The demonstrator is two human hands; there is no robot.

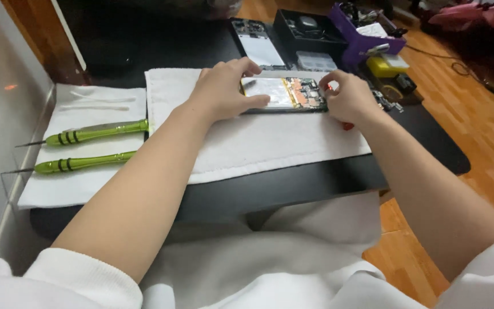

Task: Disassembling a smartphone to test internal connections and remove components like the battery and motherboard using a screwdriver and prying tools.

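Both my forearms stretch forward, bare, with white sleeves pushed up near the elbows. My left hand lies palm down, fingers curled and spread, thumb pointing inward. My right hand is bent at the wrist, its fingertips pinched together in a tight grip.

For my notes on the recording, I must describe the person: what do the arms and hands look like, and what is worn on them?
Both forearms are bare. White, soft-looking sleeves are pushed up near the elbows, with ribbed cuffs. The left hand and the right hand wear no gloves; no ring, watch or bracelet shows.
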